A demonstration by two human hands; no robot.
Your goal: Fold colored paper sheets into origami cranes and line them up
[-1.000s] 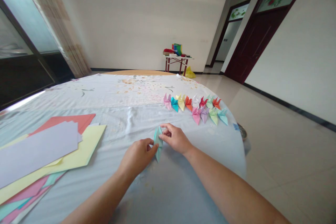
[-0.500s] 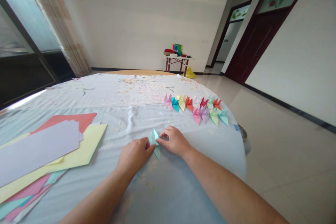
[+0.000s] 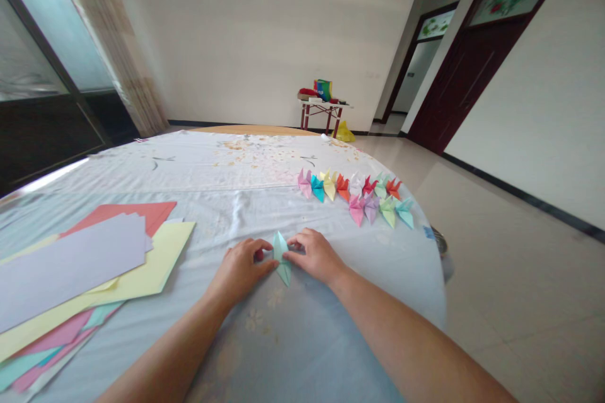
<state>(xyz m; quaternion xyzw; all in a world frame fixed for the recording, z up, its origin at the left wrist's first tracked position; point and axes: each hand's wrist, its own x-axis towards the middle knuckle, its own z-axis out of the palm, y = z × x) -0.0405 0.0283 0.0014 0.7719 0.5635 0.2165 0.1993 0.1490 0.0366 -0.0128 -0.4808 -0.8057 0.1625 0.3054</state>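
Observation:
A pale mint-green folded paper (image 3: 282, 258), a narrow diamond with pointed ends, rests on the cloth in front of me. From its left side my left hand (image 3: 243, 267) holds its edge, thumb low and index finger a little higher, a gap showing between them. On the opposite edge my right hand (image 3: 316, 256) grips the paper between thumb and bent fingers. Further back to the right stand several folded paper cranes (image 3: 356, 208) in two rows, in pink, blue, yellow, orange, red, purple and green.
Loose coloured paper sheets (image 3: 70, 271) lie stacked at the left, lilac on top. A pale floral tablecloth (image 3: 227, 201) covers the round table. Beyond it, a small table (image 3: 324, 104) with things on it stands by the wall, near a yellow bag (image 3: 345, 132).
My left fingers have loosened and spread from the paper's middle toward its left edge, exposing more of it. My right hand stays at the right edge. The view has shifted slightly.

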